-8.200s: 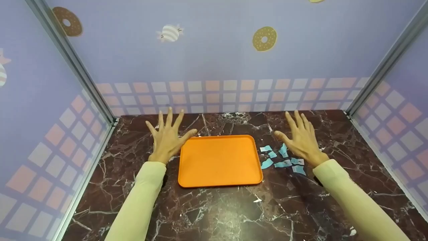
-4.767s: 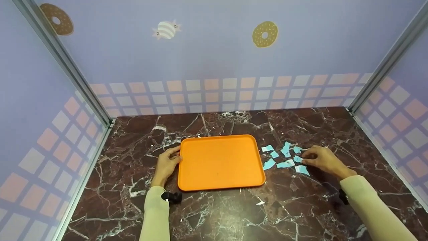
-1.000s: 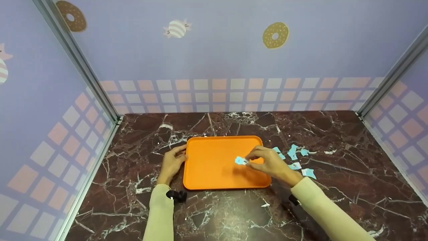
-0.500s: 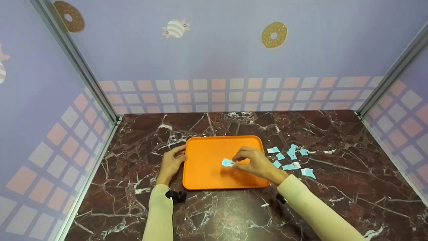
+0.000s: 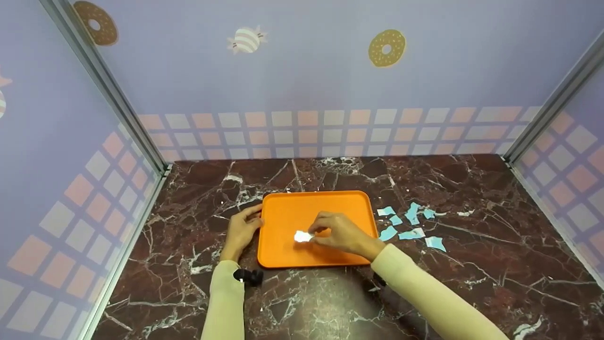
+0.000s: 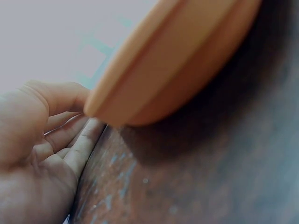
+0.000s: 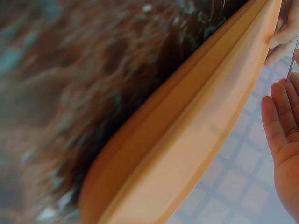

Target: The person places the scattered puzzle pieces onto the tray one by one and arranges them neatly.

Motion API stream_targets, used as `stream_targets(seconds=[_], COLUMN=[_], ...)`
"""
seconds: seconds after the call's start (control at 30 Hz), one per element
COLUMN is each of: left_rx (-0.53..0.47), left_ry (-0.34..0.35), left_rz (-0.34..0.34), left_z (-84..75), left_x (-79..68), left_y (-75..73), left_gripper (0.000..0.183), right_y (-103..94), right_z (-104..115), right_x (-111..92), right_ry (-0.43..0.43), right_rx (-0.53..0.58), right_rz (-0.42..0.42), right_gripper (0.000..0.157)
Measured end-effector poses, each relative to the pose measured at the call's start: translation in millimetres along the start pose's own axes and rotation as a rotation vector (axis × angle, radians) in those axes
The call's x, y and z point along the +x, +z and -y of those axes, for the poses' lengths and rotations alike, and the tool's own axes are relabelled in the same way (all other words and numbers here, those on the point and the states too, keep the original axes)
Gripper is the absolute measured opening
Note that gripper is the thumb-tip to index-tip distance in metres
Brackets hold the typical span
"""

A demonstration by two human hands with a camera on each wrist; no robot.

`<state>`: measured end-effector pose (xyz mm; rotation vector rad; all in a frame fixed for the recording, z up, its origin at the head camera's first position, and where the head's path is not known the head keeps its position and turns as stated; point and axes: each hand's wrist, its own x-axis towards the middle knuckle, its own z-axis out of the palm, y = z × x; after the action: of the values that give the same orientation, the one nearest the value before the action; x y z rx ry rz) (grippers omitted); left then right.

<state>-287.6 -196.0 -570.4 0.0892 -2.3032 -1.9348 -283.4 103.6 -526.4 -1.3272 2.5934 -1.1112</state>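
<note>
An orange tray point(image 5: 290, 212) lies on the dark marbled table. My left hand point(image 5: 241, 232) holds its left rim; in the left wrist view the thumb point(image 6: 70, 95) touches the rim edge and the other fingers lie beside and below it. Over the middle of the tray, my right hand point(image 5: 347, 234) pinches a torn piece of paper point(image 5: 303, 236) between thumb and fingers. The piece looks bright white from glare. In the right wrist view it appears edge-on as a thin sliver point(image 7: 293, 63) above the tray.
Several torn light-blue paper pieces point(image 5: 412, 213) lie on the table point(image 5: 472, 259) right of the tray, the nearest close to its rim. Small white scraps dot the tabletop. Patterned panels point(image 5: 311, 85) wall in the back and both sides.
My right hand has taken a blue paper piece from the group at the right and carried it leftward over the tray. My left hand came to the tray's left rim earlier and stays there.
</note>
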Motion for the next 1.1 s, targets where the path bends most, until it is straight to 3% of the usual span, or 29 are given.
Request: stream_targets(seconds=[0.4,1.1], left_rx=[0.011,0.002], left_ry=[-0.022,-0.001], left_rz=[0.000,0.002], left_z=[-1.5,-0.6], left_x=[-0.1,-0.6], left_y=[-0.6,-0.7], left_gripper=[0.043,0.044], right_y=[22.7,48.2], right_z=[12,20], right_x=[18,32], right_ry=[-0.088,-0.064], right_rx=[-0.074,-0.090], right_rz=[0.049,0.075], right_gripper=[0.017,0.017])
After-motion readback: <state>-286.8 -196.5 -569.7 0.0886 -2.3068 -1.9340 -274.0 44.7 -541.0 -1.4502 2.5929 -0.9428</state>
